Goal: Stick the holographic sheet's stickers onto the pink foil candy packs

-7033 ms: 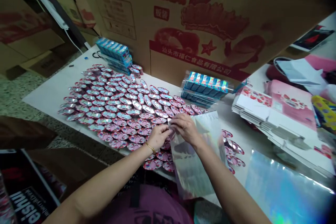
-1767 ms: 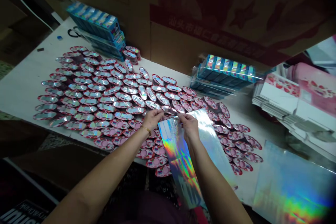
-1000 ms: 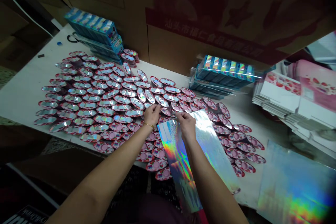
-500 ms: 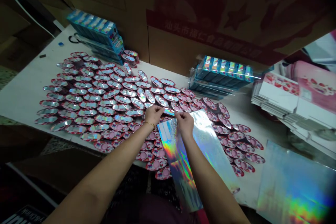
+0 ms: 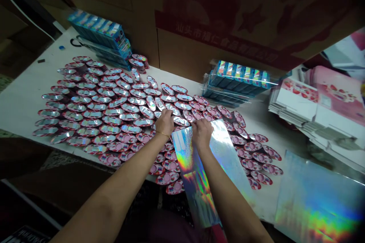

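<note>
Brown carton (image 5: pixel 196 59), printed 福仁食品, holographic sheet (image 5: pixel 226 153)

left hand (image 5: pixel 164 122) at oval boxes (image 5: pixel 113 112); right hand (image 5: pixel 202 133) over shiny sheet (image 5: pixel 226 152).

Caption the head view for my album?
Left hand and right hand among shiny packages, a rainbow sheet beneath the right.

2 bare forearms (image 5: pixel 135 172) aslant; left hand (image 5: pixel 164 122) and right hand (image 5: pixel 202 132) near each other, backs up
</note>
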{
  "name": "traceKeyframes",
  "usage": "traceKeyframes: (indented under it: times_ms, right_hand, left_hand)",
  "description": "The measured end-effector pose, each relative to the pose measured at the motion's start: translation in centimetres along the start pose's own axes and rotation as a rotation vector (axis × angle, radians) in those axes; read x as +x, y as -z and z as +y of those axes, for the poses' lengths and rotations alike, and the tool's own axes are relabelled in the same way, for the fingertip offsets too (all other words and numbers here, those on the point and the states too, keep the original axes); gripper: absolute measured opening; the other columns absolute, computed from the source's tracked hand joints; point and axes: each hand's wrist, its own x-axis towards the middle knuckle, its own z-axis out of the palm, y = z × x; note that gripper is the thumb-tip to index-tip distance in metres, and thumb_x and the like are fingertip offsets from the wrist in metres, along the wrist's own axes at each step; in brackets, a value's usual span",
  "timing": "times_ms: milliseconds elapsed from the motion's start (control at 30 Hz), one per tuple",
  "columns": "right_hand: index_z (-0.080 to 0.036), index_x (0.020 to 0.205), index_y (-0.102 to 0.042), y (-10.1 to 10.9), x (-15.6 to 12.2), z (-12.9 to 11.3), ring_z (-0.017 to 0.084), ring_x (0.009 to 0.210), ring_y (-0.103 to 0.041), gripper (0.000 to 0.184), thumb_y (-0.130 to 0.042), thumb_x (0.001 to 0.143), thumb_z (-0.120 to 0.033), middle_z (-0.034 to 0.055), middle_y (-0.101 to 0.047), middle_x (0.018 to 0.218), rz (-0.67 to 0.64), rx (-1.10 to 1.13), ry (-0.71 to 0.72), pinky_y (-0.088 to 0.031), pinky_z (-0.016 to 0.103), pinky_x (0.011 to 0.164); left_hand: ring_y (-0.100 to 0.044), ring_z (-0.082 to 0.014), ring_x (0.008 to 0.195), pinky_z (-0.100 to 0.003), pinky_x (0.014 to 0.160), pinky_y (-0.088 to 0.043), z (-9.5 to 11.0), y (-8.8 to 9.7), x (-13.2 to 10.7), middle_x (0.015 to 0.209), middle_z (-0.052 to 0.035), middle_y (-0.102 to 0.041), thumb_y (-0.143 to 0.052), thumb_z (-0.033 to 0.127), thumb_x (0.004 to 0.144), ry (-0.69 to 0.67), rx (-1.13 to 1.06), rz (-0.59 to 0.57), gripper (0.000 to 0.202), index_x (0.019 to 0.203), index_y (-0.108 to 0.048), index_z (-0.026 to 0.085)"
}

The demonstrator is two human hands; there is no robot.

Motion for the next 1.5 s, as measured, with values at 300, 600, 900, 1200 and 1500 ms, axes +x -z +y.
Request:
traceKeyframes:
  times_ms: [300, 600, 900, 1200, 1500]
  right_hand:
    - [-0.026, 0.111, -0.059, -0.3, -1.2, 1.0, 0.02, 0.087, -0.046, 0.028, -0.046, 0.086, -0.026, 0.0068, -0.057, 0.097, -0.301, -0.025, 0.513, -0.036, 0.032, 0.074]
    - [-0.017, 0.124, -0.048, -0.4, -3.1, 3.4, 0.023, 0.099, -0.044, 0.038, -0.035, 0.088, -0.016, 0.0103, -0.051, 0.12, -0.307, -0.12, 0.737, -0.038, 0.036, 0.081]
    - [-0.013, 0.126, -0.044, -0.6, -2.8, 3.9, 0.024, 0.103, -0.041, 0.042, -0.039, 0.085, -0.014, 0.0107, -0.051, 0.122, -0.311, -0.149, 0.745, -0.038, 0.036, 0.083]
    - [-0.018, 0.087, -0.062, 3.8, -3.3, 1.5, 0.02, 0.09, -0.049, 0.017, -0.045, 0.083, -0.018, 0.0085, -0.06, 0.099, -0.244, 0.127, 0.524, -0.039, 0.033, 0.078]
    - [-0.017, 0.064, -0.061, 6.7, -0.4, 0.3, 0.01, 0.056, -0.046, 0.016, -0.059, 0.069, -0.033, -0.0027, -0.054, 0.06, -0.214, 0.918, -0.446, -0.033, 0.022, 0.053]
  left_hand:
    - [-0.044, -0.0233, 0.092, -0.035, 0.075, -0.035, 0.1, 0.9, -4.6, 0.094, -0.0065, -0.052, -0.06, 0.03, 0.073, -0.158, 0.148, -0.242, 0.012, 0.08, -0.06, 0.021]
    - [-0.044, -0.0218, 0.091, -0.035, 0.078, -0.035, 0.3, -0.7, -5.1, 0.094, -0.0054, -0.052, -0.056, 0.033, 0.076, -0.063, 0.096, -0.112, 0.013, 0.074, -0.058, 0.02]
    - [-0.043, -0.0222, 0.092, -0.035, 0.078, -0.034, 0.2, -1.0, -5.3, 0.095, -0.0053, -0.052, -0.056, 0.032, 0.076, -0.088, 0.101, -0.092, 0.013, 0.075, -0.059, 0.02]
    - [-0.044, -0.0218, 0.092, -0.035, 0.079, -0.034, 0.2, -1.0, -5.5, 0.095, -0.005, -0.053, -0.057, 0.032, 0.076, -0.085, 0.079, -0.075, 0.012, 0.075, -0.059, 0.02]
    - [-0.054, -0.0189, 0.088, -0.033, 0.08, -0.04, 1.0, -0.1, -3.8, 0.09, -0.007, -0.063, -0.04, 0.043, 0.083, 0.082, -0.671, -0.226, 0.035, 0.086, -0.064, 0.017]
